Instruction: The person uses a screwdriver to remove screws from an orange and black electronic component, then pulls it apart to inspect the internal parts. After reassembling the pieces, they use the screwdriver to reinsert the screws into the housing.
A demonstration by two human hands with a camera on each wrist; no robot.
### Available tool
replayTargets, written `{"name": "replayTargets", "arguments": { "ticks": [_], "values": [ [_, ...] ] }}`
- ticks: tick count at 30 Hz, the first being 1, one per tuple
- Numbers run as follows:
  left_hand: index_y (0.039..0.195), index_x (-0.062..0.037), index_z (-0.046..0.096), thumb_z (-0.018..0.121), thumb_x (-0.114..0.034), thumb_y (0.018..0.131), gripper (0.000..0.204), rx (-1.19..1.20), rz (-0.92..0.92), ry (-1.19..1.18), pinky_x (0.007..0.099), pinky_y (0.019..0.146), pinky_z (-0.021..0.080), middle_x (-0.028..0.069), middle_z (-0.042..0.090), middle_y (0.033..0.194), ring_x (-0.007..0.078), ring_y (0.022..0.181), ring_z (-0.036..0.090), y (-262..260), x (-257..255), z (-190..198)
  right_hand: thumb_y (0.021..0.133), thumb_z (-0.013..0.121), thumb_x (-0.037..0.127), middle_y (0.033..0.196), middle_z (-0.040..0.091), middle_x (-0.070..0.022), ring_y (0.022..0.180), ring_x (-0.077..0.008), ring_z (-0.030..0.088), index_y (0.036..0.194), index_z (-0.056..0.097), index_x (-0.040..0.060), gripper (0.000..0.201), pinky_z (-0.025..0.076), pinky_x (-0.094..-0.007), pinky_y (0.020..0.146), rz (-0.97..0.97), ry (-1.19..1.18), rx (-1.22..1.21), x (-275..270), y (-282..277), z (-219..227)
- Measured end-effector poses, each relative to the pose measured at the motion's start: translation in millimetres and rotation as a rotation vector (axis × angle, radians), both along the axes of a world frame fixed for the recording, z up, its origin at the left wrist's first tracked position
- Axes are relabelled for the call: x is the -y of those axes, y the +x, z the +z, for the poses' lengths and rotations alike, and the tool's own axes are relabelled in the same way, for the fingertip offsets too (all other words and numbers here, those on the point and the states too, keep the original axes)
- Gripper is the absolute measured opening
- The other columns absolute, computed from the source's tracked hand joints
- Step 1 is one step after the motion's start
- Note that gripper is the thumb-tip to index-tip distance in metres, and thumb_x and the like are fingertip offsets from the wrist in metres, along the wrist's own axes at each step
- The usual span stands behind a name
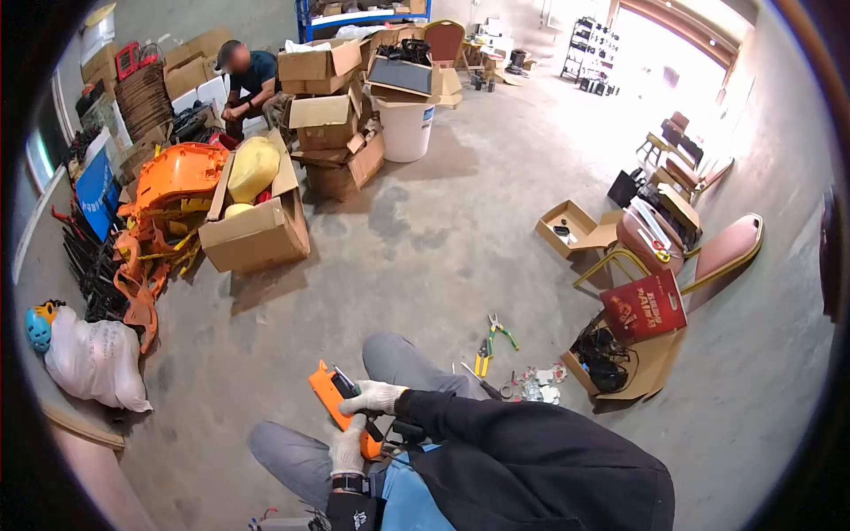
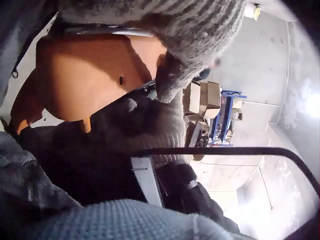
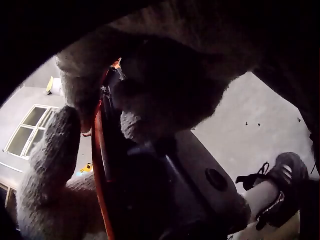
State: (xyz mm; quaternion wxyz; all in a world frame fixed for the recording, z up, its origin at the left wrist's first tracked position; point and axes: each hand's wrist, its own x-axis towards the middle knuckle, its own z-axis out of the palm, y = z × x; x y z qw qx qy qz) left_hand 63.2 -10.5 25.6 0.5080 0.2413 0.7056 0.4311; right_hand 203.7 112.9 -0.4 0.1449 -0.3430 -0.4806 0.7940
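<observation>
I sit on the concrete floor with an orange plastic part (image 1: 324, 388) over my lap; a black piece is fitted into it. My left hand (image 1: 348, 450), in a white knit glove, grips its lower end from beneath. My right hand (image 1: 374, 397), also gloved, curls over the top of the part. The left wrist view shows the orange part's (image 2: 85, 75) smooth shell close up, with gloved fingers (image 2: 195, 35) wrapped over its edge. In the right wrist view, gloved fingers (image 3: 55, 150) clasp the orange rim (image 3: 97, 150) and the black insert (image 3: 150, 200).
Pliers (image 1: 490, 341), a screwdriver (image 1: 474, 376) and small loose parts (image 1: 537, 380) lie on the floor ahead to the right. Beyond them stand a box of cables (image 1: 620, 365) and a red bag (image 1: 645, 307). Cardboard boxes (image 1: 257, 232), orange shells (image 1: 168, 190) and a white sack (image 1: 93, 358) are left; a person (image 1: 248, 80) sits behind.
</observation>
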Motion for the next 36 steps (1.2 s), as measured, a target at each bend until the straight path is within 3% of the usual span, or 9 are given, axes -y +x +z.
{"name": "replayTargets", "arguments": {
  "ticks": [1, 3, 4, 6, 8, 12, 23, 27, 36],
  "values": [
    [0.151, -0.0016, 0.051, 0.085, -0.019, 0.092, 0.070, 0.099, -0.002, 0.012, 0.0408, 0.089, 0.062, 0.0151, 0.070, 0.123, 0.0265, 0.105, 0.073, -3.8, -1.1, -6.6, 0.090, 0.084, 0.035, 0.097, 0.073, -0.0005, 0.082, -0.0125, 0.066, 0.118, 0.074, 0.0050, 0.042, 0.052, -0.0297, 0.068, -0.008, 0.012, 0.019, -0.4, -3.2, -18.2],
    [0.152, -0.0030, 0.051, 0.084, -0.020, 0.093, 0.070, 0.302, -0.010, 0.040, 0.0418, 0.086, 0.064, 0.0149, 0.071, 0.122, 0.0269, 0.103, 0.075, -5.5, -8.1, -17.5, 0.089, 0.083, 0.035, 0.095, 0.072, -0.0007, 0.079, -0.0125, 0.065, 0.121, 0.073, 0.0063, 0.044, 0.052, -0.0296, 0.067, -0.024, 0.077, 0.025, 1.8, 6.2, 21.0],
    [0.150, -0.0041, 0.053, 0.086, -0.020, 0.092, 0.069, 0.328, -0.015, -0.011, 0.0429, 0.081, 0.065, 0.0146, 0.071, 0.122, 0.0265, 0.099, 0.076, -13.4, -11.3, -42.8, 0.088, 0.083, 0.034, 0.095, 0.072, -0.0009, 0.076, -0.0135, 0.065, 0.124, 0.070, 0.0073, 0.047, 0.052, -0.0300, 0.064, -0.090, 0.081, 0.015, 1.0, 1.3, -5.6],
    [0.148, -0.0036, 0.053, 0.086, -0.018, 0.092, 0.067, 0.341, -0.012, 0.012, 0.0427, 0.081, 0.065, 0.0144, 0.071, 0.122, 0.0260, 0.099, 0.076, -12.5, -14.5, -43.6, 0.087, 0.084, 0.034, 0.096, 0.071, -0.0017, 0.077, -0.0144, 0.065, 0.126, 0.069, 0.0069, 0.050, 0.053, -0.0312, 0.064, -0.020, 0.070, 0.050, -7.7, -0.5, -36.3],
    [0.144, -0.0019, 0.056, 0.086, -0.013, 0.092, 0.061, 0.332, -0.021, -0.069, 0.0413, 0.081, 0.065, 0.0130, 0.072, 0.119, 0.0250, 0.097, 0.076, -13.5, -19.0, -40.2, 0.087, 0.084, 0.035, 0.097, 0.072, -0.0023, 0.078, -0.0147, 0.066, 0.127, 0.068, 0.0066, 0.051, 0.054, -0.0319, 0.064, -0.004, 0.063, 0.082, -10.5, 0.7, -36.3],
    [0.141, -0.0010, 0.059, 0.084, -0.010, 0.093, 0.055, 0.376, -0.097, 0.029, 0.0405, 0.081, 0.065, 0.0113, 0.073, 0.115, 0.0245, 0.096, 0.076, -28.6, -21.0, -90.3, 0.087, 0.084, 0.037, 0.098, 0.072, -0.0028, 0.079, -0.0141, 0.067, 0.127, 0.069, 0.0064, 0.052, 0.055, -0.0321, 0.065, -0.037, 0.075, 0.113, -4.9, -2.0, -31.5],
    [0.137, 0.0046, 0.063, 0.083, -0.016, 0.096, 0.049, 0.455, 0.090, -0.052, 0.0440, 0.085, 0.067, 0.0146, 0.075, 0.118, 0.0289, 0.101, 0.078, -21.6, -16.1, -55.9, 0.088, 0.085, 0.038, 0.096, 0.074, -0.0017, 0.077, -0.0128, 0.066, 0.122, 0.074, 0.0068, 0.048, 0.052, -0.0303, 0.065, 0.073, 0.057, 0.189, -10.6, -24.8, -29.2],
    [0.137, 0.0084, 0.065, 0.086, -0.021, 0.096, 0.055, 0.455, 0.142, 0.001, 0.0416, 0.087, 0.066, 0.0152, 0.075, 0.120, 0.0275, 0.103, 0.078, -22.3, -9.3, -47.0, 0.089, 0.086, 0.033, 0.105, 0.078, -0.0052, 0.092, -0.0179, 0.073, 0.130, 0.072, 0.0039, 0.053, 0.060, -0.0356, 0.082, 0.094, -0.070, 0.137, -8.9, -31.7, 8.1],
    [0.140, 0.0035, 0.062, 0.083, -0.012, 0.096, 0.051, 0.469, 0.126, -0.034, 0.0412, 0.083, 0.067, 0.0136, 0.074, 0.119, 0.0270, 0.098, 0.077, -25.2, -18.8, -77.8, 0.091, 0.088, 0.031, 0.105, 0.077, -0.0053, 0.091, -0.0175, 0.073, 0.126, 0.073, 0.0039, 0.047, 0.060, -0.0348, 0.081, 0.136, -0.148, 0.112, -23.9, -27.0, -48.1]
  ]
}}
